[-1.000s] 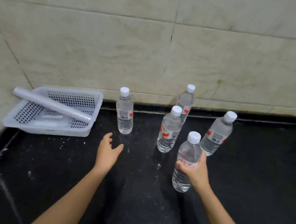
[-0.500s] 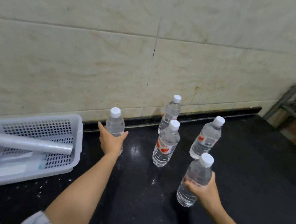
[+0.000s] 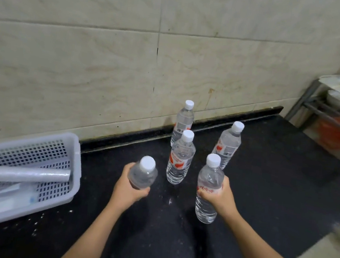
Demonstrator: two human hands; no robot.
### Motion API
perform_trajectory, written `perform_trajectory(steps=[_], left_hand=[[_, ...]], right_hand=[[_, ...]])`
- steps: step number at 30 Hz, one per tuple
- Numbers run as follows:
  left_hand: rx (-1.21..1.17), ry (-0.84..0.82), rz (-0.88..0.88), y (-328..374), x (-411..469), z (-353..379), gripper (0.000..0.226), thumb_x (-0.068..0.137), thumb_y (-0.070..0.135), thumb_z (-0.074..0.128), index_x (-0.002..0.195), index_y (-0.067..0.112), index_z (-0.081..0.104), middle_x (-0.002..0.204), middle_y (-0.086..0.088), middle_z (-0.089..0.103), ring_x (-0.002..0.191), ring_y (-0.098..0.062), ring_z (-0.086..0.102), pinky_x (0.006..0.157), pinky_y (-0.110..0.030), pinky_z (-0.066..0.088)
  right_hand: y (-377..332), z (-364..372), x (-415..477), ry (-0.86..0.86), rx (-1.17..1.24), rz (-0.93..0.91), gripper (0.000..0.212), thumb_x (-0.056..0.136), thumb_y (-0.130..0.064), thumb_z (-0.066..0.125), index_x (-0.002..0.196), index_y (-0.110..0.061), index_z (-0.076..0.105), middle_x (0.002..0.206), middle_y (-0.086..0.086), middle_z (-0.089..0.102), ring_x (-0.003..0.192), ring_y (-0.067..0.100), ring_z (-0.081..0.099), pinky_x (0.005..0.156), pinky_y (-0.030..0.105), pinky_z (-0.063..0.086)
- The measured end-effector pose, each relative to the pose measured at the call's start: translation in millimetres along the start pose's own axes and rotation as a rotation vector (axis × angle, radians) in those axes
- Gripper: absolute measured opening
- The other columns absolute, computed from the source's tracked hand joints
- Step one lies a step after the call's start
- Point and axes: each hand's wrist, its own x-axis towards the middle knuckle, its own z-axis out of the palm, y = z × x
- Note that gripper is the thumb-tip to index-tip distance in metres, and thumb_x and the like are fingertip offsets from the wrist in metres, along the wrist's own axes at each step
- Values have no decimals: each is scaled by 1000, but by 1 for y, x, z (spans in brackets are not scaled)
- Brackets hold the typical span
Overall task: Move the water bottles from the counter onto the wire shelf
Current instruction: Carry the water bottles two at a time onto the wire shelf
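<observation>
Well, biggest first: the black speckled stone counter (image 3: 264, 180) runs under a cream tiled wall (image 3: 87, 67), and at far right stands a grey metal rack (image 3: 318, 102), which I take to be the wire shelf, though little of it shows. At left sits a white perforated plastic basket (image 3: 26, 149) with a pale rolled tube (image 3: 19, 174) lying across it.

My left hand (image 3: 126, 189) has its fingers wrapped round a clear white-capped water bottle (image 3: 142, 174), tilted toward me and apparently off the counter. My right hand (image 3: 219, 197) has fingers curled tight about the label band of a second clear bottle (image 3: 209, 187), upright; whether its base touches the counter I cannot tell. Three more clear capped bottles stand upright near the wall: one central (image 3: 180, 157), one behind it (image 3: 183, 122), one to the right (image 3: 228, 143).

They look full, so I judge them fairly heavy for one hand, with thin ribbed walls that give under squeeze and may be slick. Mid-body, at the label, seems the surest hold
</observation>
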Motion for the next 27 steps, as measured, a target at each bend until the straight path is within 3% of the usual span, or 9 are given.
perform_trajectory(steps=[2, 5, 8, 12, 15, 18, 21, 24, 27], left_hand=[[108, -62, 1, -2, -17, 10, 75, 33, 39, 67, 102, 40, 40, 97, 9, 59, 88, -10, 57, 76, -19, 43], [291, -174, 63, -2, -41, 33, 72, 39, 31, 70, 102, 46, 41, 106, 8, 56, 98, -12, 55, 81, -22, 40], [385, -212, 88, -1, -60, 58, 75, 37, 36, 65, 110, 39, 49, 109, 8, 54, 104, -13, 54, 89, -27, 43], [187, -215, 6, 16, -80, 88, 62, 37, 37, 65, 96, 44, 48, 99, 3, 64, 90, -7, 62, 77, -19, 47], [10, -198, -24, 29, -96, 118, 64, 32, 34, 71, 94, 31, 53, 94, 8, 65, 76, 7, 64, 68, -8, 49], [-31, -272, 6, 43, -116, 166, 63, 33, 32, 73, 94, 28, 55, 93, 8, 66, 78, 6, 65, 69, -6, 48], [-91, -360, 24, 66, -132, 226, 66, 32, 28, 74, 95, 24, 55, 91, 6, 68, 78, 3, 66, 68, -8, 50], [-211, -402, 30, 88, -146, 278, 70, 31, 23, 77, 99, 20, 57, 86, 6, 72, 78, -5, 68, 65, -14, 53], [-322, -443, 51, 106, -160, 323, 69, 35, 21, 77, 102, 21, 57, 84, 6, 74, 79, -5, 69, 65, -18, 55]], right_hand=[[-3, 2, -6, -12, 4, 3, 78, 42, -33, 77, 113, -24, 44, 103, -2, 63, 98, 20, 62, 89, 41, 51], [1, -4, -15, -42, -21, 5, 71, 47, -28, 76, 110, -29, 42, 100, -7, 61, 94, 14, 61, 87, 35, 49], [13, -23, -18, -90, -50, 1, 67, 47, -32, 81, 105, -22, 50, 95, -3, 67, 90, 17, 65, 84, 43, 54], [47, -66, -32, -178, -56, -8, 58, 48, -28, 82, 100, -18, 57, 92, 2, 69, 87, 19, 67, 83, 50, 54], [54, -109, -57, -157, -6, 3, 65, 45, -31, 79, 104, -20, 54, 96, 0, 68, 90, 17, 67, 85, 40, 55], [61, -158, -75, -96, 32, -16, 61, 46, -29, 76, 103, -22, 53, 93, -2, 66, 88, 16, 65, 80, 32, 54], [61, -216, -92, -22, 107, -64, 53, 55, -18, 77, 102, -19, 54, 92, -1, 66, 86, 16, 65, 71, 23, 51], [61, -281, -108, 47, 158, -97, 66, 43, -32, 76, 104, -16, 54, 93, 1, 67, 84, 15, 66, 69, 23, 50], [69, -345, -122, 80, 176, -147, 74, 39, -32, 75, 107, -12, 53, 93, 3, 67, 79, 10, 65, 67, 22, 51]])
